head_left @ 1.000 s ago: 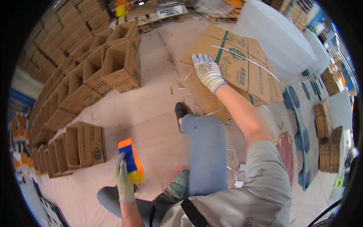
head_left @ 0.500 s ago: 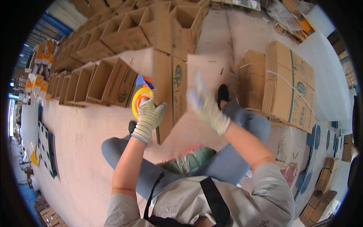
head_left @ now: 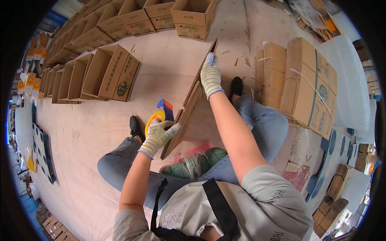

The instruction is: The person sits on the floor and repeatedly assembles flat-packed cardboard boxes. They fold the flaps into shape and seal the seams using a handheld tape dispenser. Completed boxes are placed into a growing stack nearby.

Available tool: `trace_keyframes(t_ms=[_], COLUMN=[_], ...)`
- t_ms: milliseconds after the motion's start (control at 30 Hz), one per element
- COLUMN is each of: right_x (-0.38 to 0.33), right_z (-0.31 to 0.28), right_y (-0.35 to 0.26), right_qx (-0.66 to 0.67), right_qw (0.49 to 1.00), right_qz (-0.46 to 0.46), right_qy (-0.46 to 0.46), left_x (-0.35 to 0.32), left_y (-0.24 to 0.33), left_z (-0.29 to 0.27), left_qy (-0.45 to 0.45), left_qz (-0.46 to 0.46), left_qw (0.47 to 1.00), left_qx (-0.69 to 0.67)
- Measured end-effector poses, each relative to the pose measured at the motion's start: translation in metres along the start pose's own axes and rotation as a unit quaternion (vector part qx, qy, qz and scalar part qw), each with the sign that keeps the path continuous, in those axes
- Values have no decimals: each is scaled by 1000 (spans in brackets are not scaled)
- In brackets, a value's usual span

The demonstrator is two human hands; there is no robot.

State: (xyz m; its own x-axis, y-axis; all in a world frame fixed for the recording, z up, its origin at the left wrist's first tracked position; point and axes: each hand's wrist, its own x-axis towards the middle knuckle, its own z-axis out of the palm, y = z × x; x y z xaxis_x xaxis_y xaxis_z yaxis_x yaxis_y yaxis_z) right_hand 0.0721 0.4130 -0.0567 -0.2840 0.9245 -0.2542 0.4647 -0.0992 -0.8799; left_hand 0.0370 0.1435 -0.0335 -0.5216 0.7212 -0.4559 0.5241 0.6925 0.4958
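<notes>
Between my legs stands a brown cardboard box (head_left: 189, 108), folded flat and seen nearly edge-on, slanting away to the right. My right hand (head_left: 211, 75), in a striped knitted glove, grips it near its far end. My left hand (head_left: 157, 136), gloved the same way, is closed on a tape dispenser (head_left: 165, 111) with a blue and orange body and a yellow roll. Its thumb reaches across to the box's near end. Part of the dispenser is hidden behind the fingers.
Rows of open cardboard boxes (head_left: 130, 18) stand ahead, with another row (head_left: 116, 76) at left. Bundled flat cardboard (head_left: 309, 80) is stacked at right, beside bubble wrap (head_left: 348, 86). I sit over a green, string-tied bundle (head_left: 195, 162). Scraps (head_left: 236, 61) litter the floor.
The flat box has turned from face-on to nearly edge-on, its far end leaning right. My right hand, apart from it before, now grips it. The left hand and tape dispenser have lowered slightly.
</notes>
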Motion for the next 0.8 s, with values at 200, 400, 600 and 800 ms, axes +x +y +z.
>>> trace_keyframes(t_ms=[200,400,600,800], right_x=[27,28,-26,-108], right_z=[-48,-83,-18,0], right_y=[10,-18,8,-3], right_qx=[-266,-491,-634,-541], right_qw=[952,767,654,729], right_qz=[-105,-304,-280,-112], right_qy=[-110,-281,-303,-403], left_x=[-8,6,44,14], left_y=[-12,-37,16,13], left_z=[-15,-21,2,36], left_qy=[7,260,309,271], left_qz=[-15,-119,-254,-155], left_qw=[987,950,895,931], left_qx=[158,123,199,191])
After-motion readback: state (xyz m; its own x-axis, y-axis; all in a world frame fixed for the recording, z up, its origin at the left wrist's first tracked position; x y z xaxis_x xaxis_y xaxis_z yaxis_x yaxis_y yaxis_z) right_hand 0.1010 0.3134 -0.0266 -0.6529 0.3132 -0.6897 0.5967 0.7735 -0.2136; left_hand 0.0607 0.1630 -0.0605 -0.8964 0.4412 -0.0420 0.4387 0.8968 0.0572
